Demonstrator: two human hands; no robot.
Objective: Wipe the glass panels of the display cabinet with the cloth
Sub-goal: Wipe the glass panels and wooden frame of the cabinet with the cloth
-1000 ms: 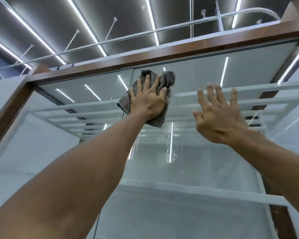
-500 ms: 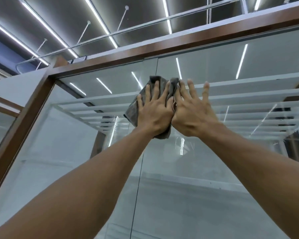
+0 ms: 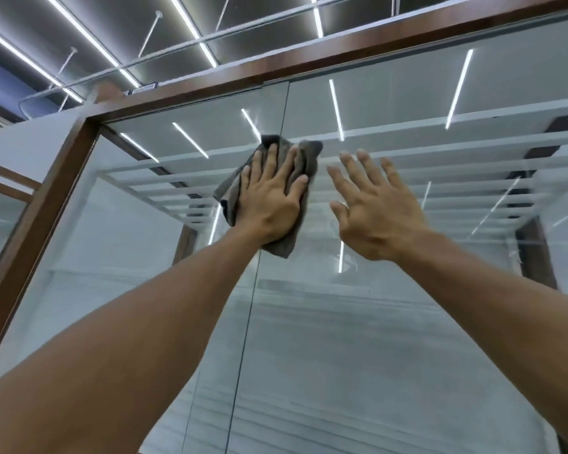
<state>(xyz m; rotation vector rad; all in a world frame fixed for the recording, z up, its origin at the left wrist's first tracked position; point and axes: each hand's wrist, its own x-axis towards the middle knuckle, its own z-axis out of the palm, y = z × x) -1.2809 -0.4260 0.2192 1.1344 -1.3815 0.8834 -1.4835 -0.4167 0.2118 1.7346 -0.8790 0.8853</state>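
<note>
The cloth (image 3: 306, 156) lies under the flat left hand (image 3: 269, 206) on the glass panel (image 3: 407, 329); the right hand (image 3: 377, 217), at 3 o'clock, is spread and empty.

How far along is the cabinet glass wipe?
Done: cannot tell; no panel looks clearly finished. In hand: the left hand presses the grey cloth flat near the top, over the seam between panels; the right hand is spread open beside it, holding nothing. Left: horizontal streaks low on the right panel suggest it needs wiping, likely the left panel too.
</note>
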